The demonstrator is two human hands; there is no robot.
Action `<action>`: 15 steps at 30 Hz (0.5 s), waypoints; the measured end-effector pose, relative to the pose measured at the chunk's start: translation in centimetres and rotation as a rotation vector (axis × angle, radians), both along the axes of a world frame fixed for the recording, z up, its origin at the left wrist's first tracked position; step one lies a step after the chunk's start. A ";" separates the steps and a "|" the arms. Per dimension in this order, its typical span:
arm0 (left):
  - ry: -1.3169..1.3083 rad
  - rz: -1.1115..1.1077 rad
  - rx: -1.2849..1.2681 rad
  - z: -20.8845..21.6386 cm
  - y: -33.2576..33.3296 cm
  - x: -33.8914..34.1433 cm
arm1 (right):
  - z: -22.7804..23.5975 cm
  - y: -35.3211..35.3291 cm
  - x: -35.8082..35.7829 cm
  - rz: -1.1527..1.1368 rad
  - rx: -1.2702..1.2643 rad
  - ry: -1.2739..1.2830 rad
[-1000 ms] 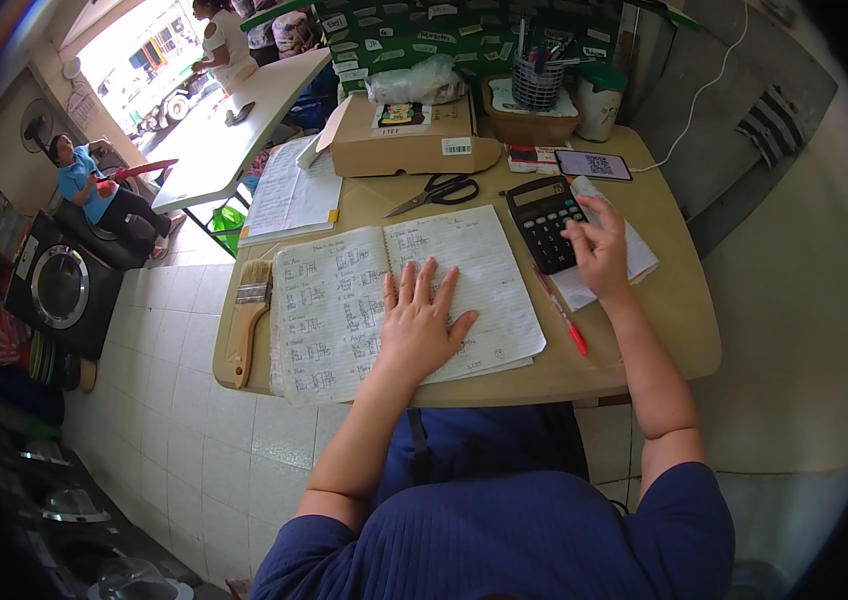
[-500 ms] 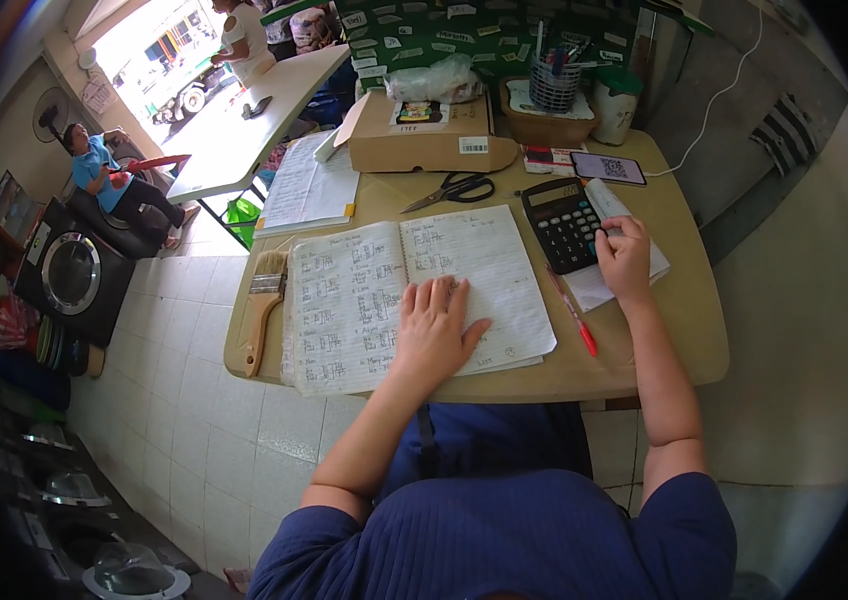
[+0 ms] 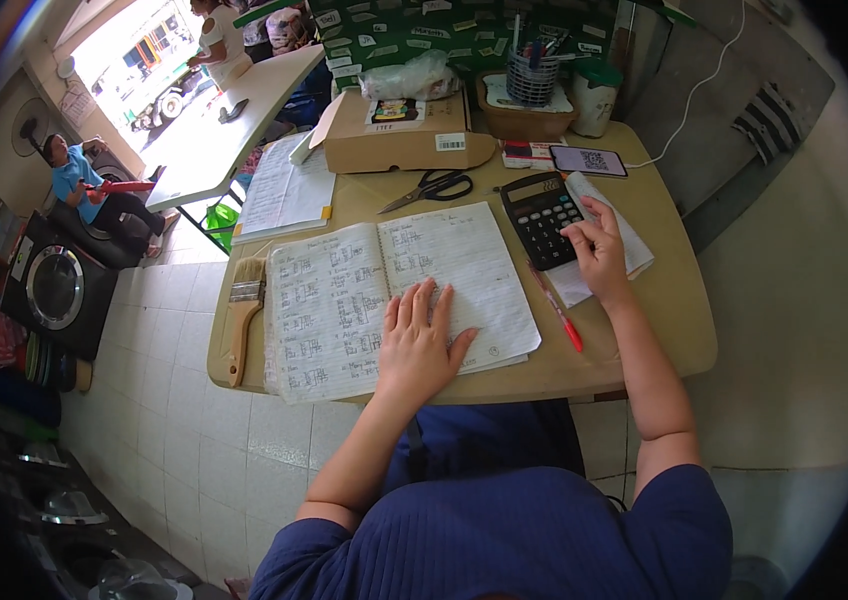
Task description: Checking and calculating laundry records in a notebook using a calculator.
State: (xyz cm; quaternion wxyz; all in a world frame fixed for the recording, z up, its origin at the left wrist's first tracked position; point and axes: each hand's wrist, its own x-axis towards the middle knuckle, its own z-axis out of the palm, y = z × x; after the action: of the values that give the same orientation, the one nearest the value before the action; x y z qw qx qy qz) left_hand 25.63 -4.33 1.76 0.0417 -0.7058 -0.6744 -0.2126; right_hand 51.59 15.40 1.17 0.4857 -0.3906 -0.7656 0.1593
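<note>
My left hand lies flat, fingers spread, on the right-hand page of an open spiral notebook filled with handwriting. Over the right edge of a black calculator hovers my right hand, loosely curled with its fingers apart and holding nothing. Whether a fingertip touches a key I cannot tell. Some white paper, partly rolled, lies beneath and beside that hand. Between notebook and calculator rests a red pen. A wide paintbrush with a wooden handle sits left of the notebook.
Black-handled scissors lie beyond the notebook, before a cardboard box. A phone with a white cable, a pen basket and a lidded jar stand at the back right. A person in blue is near the washing machines, far left.
The view has shifted a little, moving the table leftward. My right hand has drawn slightly off the calculator's keys, its fingers lifting. My left hand stays on the page.
</note>
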 end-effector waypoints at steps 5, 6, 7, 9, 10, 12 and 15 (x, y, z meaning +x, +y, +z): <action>-0.007 -0.009 0.004 0.1 0.1 0.1 | 0.7 -0.6 -0.5 0.052 0.154 -0.205; -0.005 -0.009 0.005 0.3 0.1 0.1 | 0.8 -0.5 -0.6 0.031 0.199 -0.278; -0.005 -0.009 0.004 0.4 0.0 0.2 | 0.9 -0.5 -0.8 0.031 0.199 -0.276; -0.006 -0.010 0.005 0.4 0.0 0.2 | 1.1 -0.5 -1.5 -0.028 0.227 -0.187; -0.006 -0.006 0.008 0.2 0.0 0.1 | 0.9 -0.4 -1.5 -0.028 0.228 -0.188; -0.006 -0.001 0.012 0.1 0.0 0.1 | 0.4 -0.1 -1.4 -0.071 0.191 -0.302; 0.007 -0.007 0.011 0.4 0.0 0.1 | 0.4 -0.4 -1.4 -0.092 0.250 -0.350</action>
State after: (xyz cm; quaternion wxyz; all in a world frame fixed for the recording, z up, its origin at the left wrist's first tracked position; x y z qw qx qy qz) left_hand 25.74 -4.37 2.20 0.0472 -0.7087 -0.6705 -0.2143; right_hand 50.23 14.99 1.60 0.3968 -0.3837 -0.8333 -0.0294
